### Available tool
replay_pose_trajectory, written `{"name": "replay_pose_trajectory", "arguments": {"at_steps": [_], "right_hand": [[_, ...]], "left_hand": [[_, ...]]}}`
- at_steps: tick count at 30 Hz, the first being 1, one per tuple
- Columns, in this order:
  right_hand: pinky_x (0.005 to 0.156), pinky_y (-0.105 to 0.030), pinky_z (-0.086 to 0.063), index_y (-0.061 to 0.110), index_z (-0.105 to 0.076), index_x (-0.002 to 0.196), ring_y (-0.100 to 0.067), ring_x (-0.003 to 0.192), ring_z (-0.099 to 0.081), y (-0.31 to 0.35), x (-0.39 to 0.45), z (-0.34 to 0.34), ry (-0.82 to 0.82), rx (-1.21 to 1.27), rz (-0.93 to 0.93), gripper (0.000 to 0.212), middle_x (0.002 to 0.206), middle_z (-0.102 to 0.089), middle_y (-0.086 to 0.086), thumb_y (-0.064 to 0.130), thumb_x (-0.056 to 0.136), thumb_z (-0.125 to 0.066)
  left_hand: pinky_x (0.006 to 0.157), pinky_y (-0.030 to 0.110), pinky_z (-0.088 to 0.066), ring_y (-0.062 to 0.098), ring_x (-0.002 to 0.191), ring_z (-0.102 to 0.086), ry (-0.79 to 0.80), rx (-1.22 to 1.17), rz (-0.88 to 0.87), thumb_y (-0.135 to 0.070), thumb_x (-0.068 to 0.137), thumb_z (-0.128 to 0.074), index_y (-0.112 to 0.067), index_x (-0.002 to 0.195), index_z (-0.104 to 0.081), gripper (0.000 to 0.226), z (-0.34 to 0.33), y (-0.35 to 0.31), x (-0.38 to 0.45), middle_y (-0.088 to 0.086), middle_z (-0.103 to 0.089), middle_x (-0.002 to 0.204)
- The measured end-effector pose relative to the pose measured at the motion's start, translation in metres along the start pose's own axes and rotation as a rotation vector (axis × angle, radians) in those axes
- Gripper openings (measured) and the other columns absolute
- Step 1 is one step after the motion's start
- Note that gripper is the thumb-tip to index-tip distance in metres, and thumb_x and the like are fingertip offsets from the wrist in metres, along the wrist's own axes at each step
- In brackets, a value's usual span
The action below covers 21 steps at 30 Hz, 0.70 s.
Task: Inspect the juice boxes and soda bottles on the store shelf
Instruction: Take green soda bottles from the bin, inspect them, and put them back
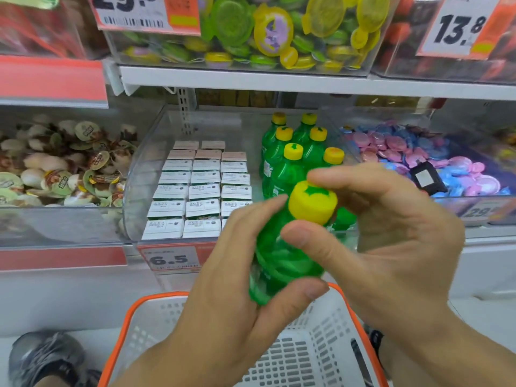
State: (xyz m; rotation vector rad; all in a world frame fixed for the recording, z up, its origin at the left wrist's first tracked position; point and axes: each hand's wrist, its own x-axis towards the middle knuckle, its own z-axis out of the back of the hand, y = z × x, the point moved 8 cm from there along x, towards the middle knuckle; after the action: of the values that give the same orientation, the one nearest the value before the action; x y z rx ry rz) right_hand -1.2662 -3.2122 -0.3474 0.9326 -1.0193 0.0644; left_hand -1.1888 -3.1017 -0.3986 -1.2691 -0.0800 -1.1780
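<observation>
I hold a green soda bottle [282, 255] with a yellow cap [311, 203] tilted toward me, in front of the shelf. My left hand [237, 289] grips its body from the left and below. My right hand [391, 241] pinches the cap between thumb and fingers. Several more green soda bottles [296, 152] stand in a clear bin [139, 174] on the middle shelf. Rows of white-topped juice boxes [201, 188] fill the left part of the same bin.
A white basket with an orange rim [156, 300] sits below my hands. Bins of wrapped sweets flank the drinks: brown and cream ones [64, 169] left, pink and blue ones [418, 157] right. Price tag 6.5 [170, 259] hangs under the bin. A shoe [44, 356] is at bottom left.
</observation>
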Motion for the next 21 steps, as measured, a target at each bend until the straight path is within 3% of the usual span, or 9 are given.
{"name": "replay_pose_trajectory", "arguments": {"at_steps": [5,7,9,11,13,15,16,18,21], "right_hand": [[0.056,-0.039,-0.05,0.022,-0.075,0.091,-0.02,0.067,-0.062,-0.026,-0.011,-0.006,-0.007,0.11,-0.247,0.036,0.077,-0.071,0.005,0.03,0.061,-0.093],[0.06,-0.042,-0.053,0.026,-0.077,0.095,-0.022,0.075,-0.063,-0.043,-0.017,-0.012,0.056,0.168,-0.413,0.042,0.082,-0.073,0.002,0.045,0.06,-0.09],[0.068,-0.033,-0.057,0.027,-0.076,0.104,-0.021,0.087,-0.067,-0.059,-0.027,-0.021,0.215,0.215,-0.573,0.044,0.093,-0.074,-0.003,0.052,0.069,-0.083],[0.078,-0.023,-0.057,0.024,-0.076,0.107,-0.022,0.096,-0.068,-0.07,-0.036,-0.026,0.345,0.225,-0.671,0.032,0.1,-0.075,-0.007,0.041,0.081,-0.074],[0.079,-0.021,-0.055,0.02,-0.076,0.105,-0.027,0.099,-0.067,-0.078,-0.043,-0.024,0.383,0.221,-0.733,0.024,0.101,-0.075,-0.011,0.032,0.085,-0.071],[0.074,-0.02,-0.056,0.022,-0.076,0.102,-0.024,0.093,-0.069,-0.082,-0.047,-0.023,0.414,0.22,-0.754,0.025,0.099,-0.075,-0.01,0.033,0.081,-0.069],[0.073,-0.019,-0.055,0.023,-0.076,0.101,-0.019,0.09,-0.068,-0.082,-0.048,-0.024,0.438,0.22,-0.752,0.025,0.099,-0.074,-0.009,0.038,0.082,-0.069],[0.075,-0.021,-0.055,0.029,-0.073,0.103,-0.016,0.091,-0.067,-0.085,-0.05,-0.025,0.482,0.212,-0.74,0.029,0.101,-0.072,-0.008,0.047,0.08,-0.067],[0.083,-0.031,-0.057,0.032,-0.07,0.103,-0.025,0.099,-0.065,-0.092,-0.053,-0.024,0.502,0.201,-0.75,0.031,0.105,-0.069,-0.009,0.051,0.078,-0.065]], "left_hand": [[0.093,0.021,-0.05,0.01,0.12,-0.06,0.094,-0.267,0.204,-0.06,0.087,-0.06,-0.039,0.134,-0.048,0.053,-0.016,0.019,-0.015,-0.014,-0.061,0.13],[0.096,0.02,-0.048,0.007,0.124,-0.058,0.07,-0.388,0.297,-0.055,0.089,-0.06,-0.039,0.136,-0.05,0.051,-0.022,0.026,-0.023,-0.016,-0.06,0.134],[0.093,0.013,-0.047,-0.005,0.119,-0.058,0.021,-0.425,0.37,-0.047,0.09,-0.061,-0.043,0.13,-0.057,0.041,-0.027,0.029,-0.032,-0.026,-0.063,0.127],[0.076,-0.003,-0.042,-0.025,0.098,-0.056,-0.036,-0.44,0.508,-0.041,0.089,-0.059,-0.069,0.1,-0.063,0.03,-0.029,0.03,-0.038,-0.046,-0.063,0.098],[0.066,-0.006,-0.039,-0.031,0.082,-0.055,-0.019,-0.464,0.629,-0.04,0.088,-0.059,-0.076,0.072,-0.059,0.039,-0.032,0.034,-0.045,-0.049,-0.06,0.077],[0.07,-0.001,-0.044,-0.02,0.085,-0.063,0.036,-0.493,0.65,-0.047,0.084,-0.062,-0.065,0.085,-0.067,0.018,-0.039,0.043,-0.046,-0.036,-0.07,0.086],[0.074,0.005,-0.047,-0.012,0.091,-0.066,0.114,-0.512,0.651,-0.057,0.078,-0.067,-0.056,0.099,-0.068,0.021,-0.043,0.044,-0.045,-0.026,-0.072,0.097],[0.08,0.013,-0.05,-0.001,0.1,-0.067,0.216,-0.467,0.643,-0.068,0.065,-0.075,-0.043,0.116,-0.059,0.059,-0.048,0.054,-0.048,-0.017,-0.07,0.11],[0.079,0.036,-0.059,0.012,0.089,-0.072,0.204,-0.436,0.733,-0.053,0.052,-0.088,-0.034,0.102,-0.062,0.059,-0.049,0.068,-0.051,-0.008,-0.073,0.102]]}}
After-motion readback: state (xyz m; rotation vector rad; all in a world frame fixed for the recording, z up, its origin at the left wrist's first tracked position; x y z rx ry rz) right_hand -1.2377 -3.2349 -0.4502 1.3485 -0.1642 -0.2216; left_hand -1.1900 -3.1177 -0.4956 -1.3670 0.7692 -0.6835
